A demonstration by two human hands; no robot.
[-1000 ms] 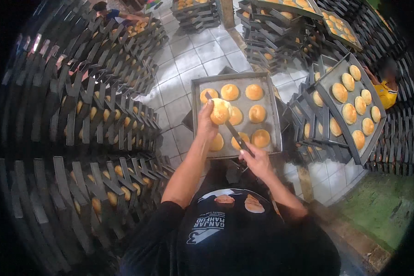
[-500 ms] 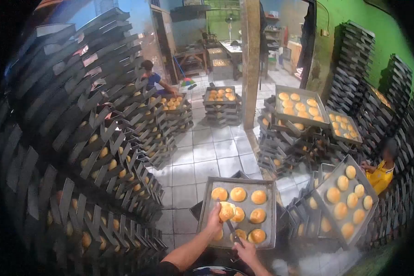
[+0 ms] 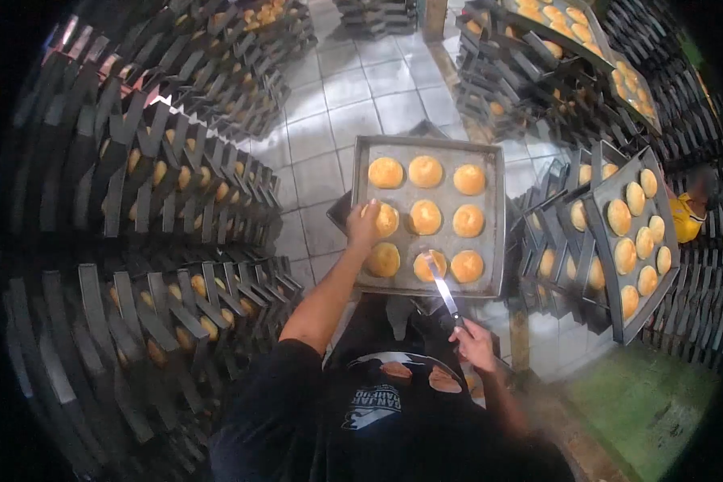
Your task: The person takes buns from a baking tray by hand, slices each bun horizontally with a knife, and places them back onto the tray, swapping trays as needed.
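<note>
A metal baking tray (image 3: 496, 233) below me holds several round golden buns in rows. My left hand (image 3: 363, 225) is at the tray's left side, its fingers closed round a bun (image 3: 386, 219) in the middle row. My right hand (image 3: 474, 344), just past the tray's near edge, grips the dark handle of a knife (image 3: 443, 291) with a long, narrow, shiny blade. The blade reaches over the near rim, and its tip overlaps the near middle bun (image 3: 428, 267) in this view.
Tall stacks of dark trays (image 3: 161, 217) with buns inside line the left. On the right, a tilted tray of buns (image 3: 647, 233) rests against stacked trays, with more bun trays (image 3: 566, 24) behind. A person in yellow (image 3: 687, 218) is at the far right. White floor tiles (image 3: 353, 104) show ahead.
My view has tipped down. The left hand has brought its bun from above the tray down to the left of the middle row. The knife has come away from that bun.
</note>
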